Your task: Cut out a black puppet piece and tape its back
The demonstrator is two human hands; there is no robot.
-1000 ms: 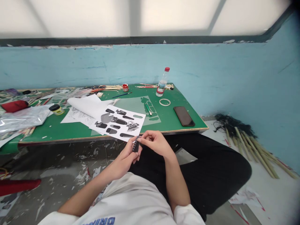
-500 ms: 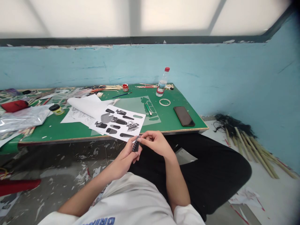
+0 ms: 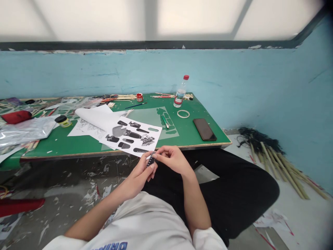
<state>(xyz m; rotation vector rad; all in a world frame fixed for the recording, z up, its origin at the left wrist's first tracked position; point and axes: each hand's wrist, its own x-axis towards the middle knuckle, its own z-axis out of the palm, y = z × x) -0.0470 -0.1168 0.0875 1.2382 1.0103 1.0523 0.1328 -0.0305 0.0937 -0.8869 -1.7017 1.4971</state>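
A small black cut-out piece with white marks [image 3: 151, 160] is held over my lap, just off the table's front edge. My left hand [image 3: 143, 171] grips it from below, the thumb lying across its lower part. At its upper end, the thumb and forefinger of my right hand [image 3: 173, 159] pinch the piece. Just beyond my hands lies a white sheet printed with black shapes [image 3: 139, 143], partly over other papers. A green-handled cutter [image 3: 165, 121] rests behind it on a translucent sheet with cut-out openings [image 3: 170, 133].
On the green table [image 3: 187, 135] are a phone [image 3: 204, 129], a tape roll [image 3: 183, 114], a water bottle [image 3: 179, 95], a red paint jar [image 3: 139, 97] and a black-lidded jar [image 3: 62, 121]. Bamboo sticks [image 3: 286, 168] lie on the floor at right. Paper scraps litter the floor.
The left thumb has shifted slightly up along the black piece, covering more of it. The right hand keeps its pinch at the upper end.
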